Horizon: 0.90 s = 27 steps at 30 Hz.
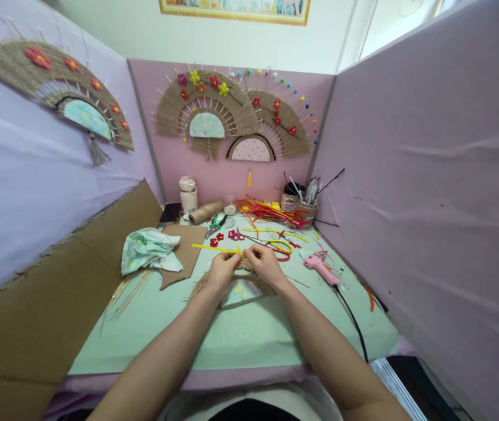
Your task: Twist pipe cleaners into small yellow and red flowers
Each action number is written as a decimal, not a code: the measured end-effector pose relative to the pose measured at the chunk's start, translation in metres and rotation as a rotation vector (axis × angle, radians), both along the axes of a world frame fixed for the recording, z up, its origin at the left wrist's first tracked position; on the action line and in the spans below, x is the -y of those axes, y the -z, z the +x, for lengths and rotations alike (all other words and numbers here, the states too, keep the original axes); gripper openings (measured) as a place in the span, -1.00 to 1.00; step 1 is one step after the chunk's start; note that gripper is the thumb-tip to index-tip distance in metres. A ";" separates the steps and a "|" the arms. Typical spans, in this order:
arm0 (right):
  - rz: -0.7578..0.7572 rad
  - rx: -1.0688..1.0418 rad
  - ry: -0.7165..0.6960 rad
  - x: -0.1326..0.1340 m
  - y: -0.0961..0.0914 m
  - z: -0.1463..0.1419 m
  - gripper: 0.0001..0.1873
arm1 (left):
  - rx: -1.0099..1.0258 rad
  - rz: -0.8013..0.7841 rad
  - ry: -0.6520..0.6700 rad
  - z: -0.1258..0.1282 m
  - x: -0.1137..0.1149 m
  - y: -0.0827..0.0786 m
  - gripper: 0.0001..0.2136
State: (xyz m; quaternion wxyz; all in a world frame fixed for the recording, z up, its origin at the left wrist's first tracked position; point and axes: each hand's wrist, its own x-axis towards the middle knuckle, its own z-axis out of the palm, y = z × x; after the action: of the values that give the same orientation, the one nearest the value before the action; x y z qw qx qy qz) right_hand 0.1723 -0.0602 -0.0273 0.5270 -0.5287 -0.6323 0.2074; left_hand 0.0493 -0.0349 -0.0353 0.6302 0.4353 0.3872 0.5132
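Note:
A bright yellow pipe cleaner (214, 248) is pinched between the fingertips of my left hand (222, 272) and my right hand (265, 264). One straight end sticks out to the left; a short bent part shows where the fingertips meet. Beneath both hands lies a small twine-wrapped fan (200, 285) with a pale blue-green half-round centre (241, 290), partly covered by my hands. Small red pipe-cleaner flowers (216, 240) rest just beyond my left hand. Scissors with yellow and red handles (282, 247) lie past my right hand.
A pink glue gun (322, 269) with a black cord is on the right. At left are patterned cloth (150, 251), cardboard (190, 251) and thin sticks (133, 292). Behind stand a bottle (188, 195), twine roll (206, 212), red pipe cleaners (271, 211) and a pot (307, 211).

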 end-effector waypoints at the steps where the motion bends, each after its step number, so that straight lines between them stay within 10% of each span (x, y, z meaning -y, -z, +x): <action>1: 0.016 0.012 0.011 0.001 -0.001 -0.001 -0.70 | -0.033 0.025 -0.030 0.000 0.000 0.001 -0.79; 14: -0.132 -0.245 -0.012 -0.014 0.010 0.006 -0.47 | 0.312 -0.319 0.101 -0.005 -0.008 -0.003 -0.96; 27: -0.126 -0.204 -0.069 -0.013 0.013 0.004 -0.70 | 0.333 -0.365 0.194 -0.006 -0.005 -0.004 -0.91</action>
State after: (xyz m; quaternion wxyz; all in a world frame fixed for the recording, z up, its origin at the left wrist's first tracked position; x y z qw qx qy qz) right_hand 0.1767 -0.0467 -0.0404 0.5471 -0.5146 -0.5789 0.3175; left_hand 0.0433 -0.0297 -0.0317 0.7995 0.2591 0.3208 0.4367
